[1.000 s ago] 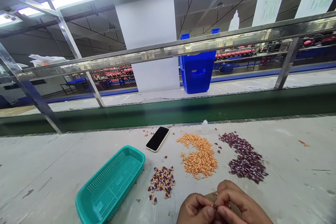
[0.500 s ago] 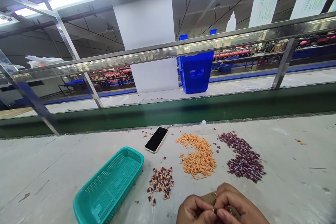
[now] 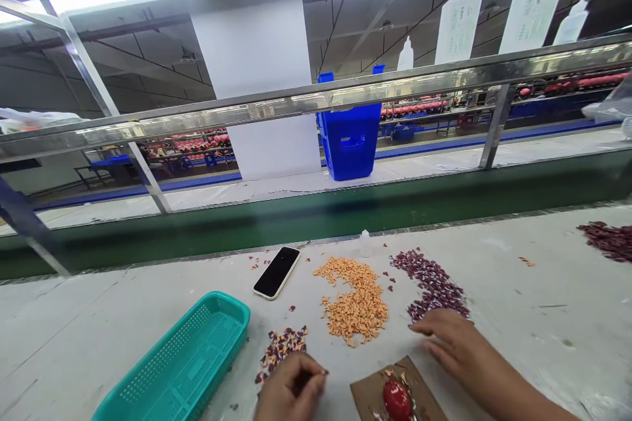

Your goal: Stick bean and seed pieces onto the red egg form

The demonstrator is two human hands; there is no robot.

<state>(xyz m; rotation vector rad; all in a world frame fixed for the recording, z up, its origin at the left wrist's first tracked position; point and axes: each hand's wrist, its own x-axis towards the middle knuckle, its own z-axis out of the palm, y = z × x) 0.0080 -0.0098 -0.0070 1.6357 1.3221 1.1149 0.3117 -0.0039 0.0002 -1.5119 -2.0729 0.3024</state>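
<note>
My left hand [image 3: 293, 389] is closed in a pinch above the near side of a small pile of two-tone orange-and-maroon pieces [image 3: 281, 345]. A tiny dark bit shows at its fingertips, too small to name. My right hand [image 3: 457, 348] reaches to the near edge of a pile of small maroon pieces [image 3: 434, 286], fingers apart. Between the hands lies a brown square sheet [image 3: 365, 395] with a glossy red oval lump [image 3: 396, 399] on it, and small orange bits around the lump. A pile of small curved orange pieces [image 3: 358, 306] lies beyond.
A teal basket [image 3: 172, 355] stands at left, a phone [image 3: 277, 272] behind it. Near the table's back edge is a small clear bottle [image 3: 365, 243]. More maroon pieces [image 3: 609, 240] lie far right. A metal rail [image 3: 276, 105] crosses ahead, with a blue bin [image 3: 349, 138] behind it.
My hands, together over the sheet before, are now apart: the left went left to the two-tone pile, the right to the maroon pile. The brown sheet and red lump are uncovered. The view has turned right.
</note>
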